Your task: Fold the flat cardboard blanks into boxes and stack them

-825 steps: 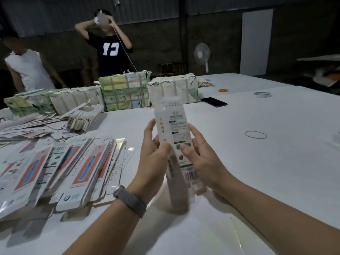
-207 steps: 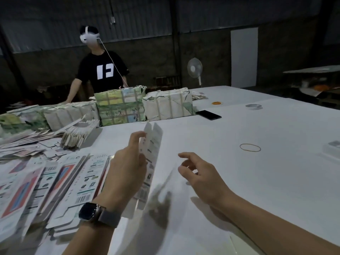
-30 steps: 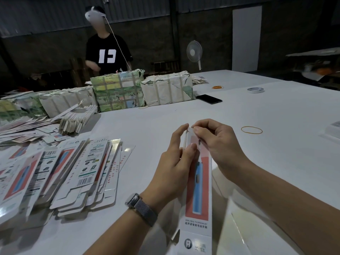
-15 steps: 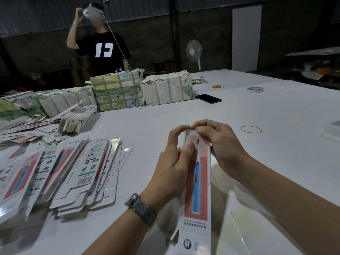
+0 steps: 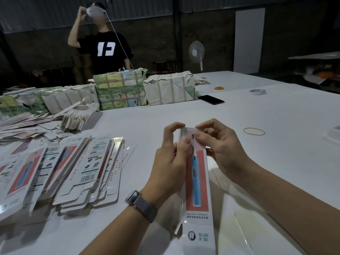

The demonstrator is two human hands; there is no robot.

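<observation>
Long red-white box [image 5: 197,183] held upright-tilted; flat blanks [image 5: 60,168] fanned at left.
</observation>
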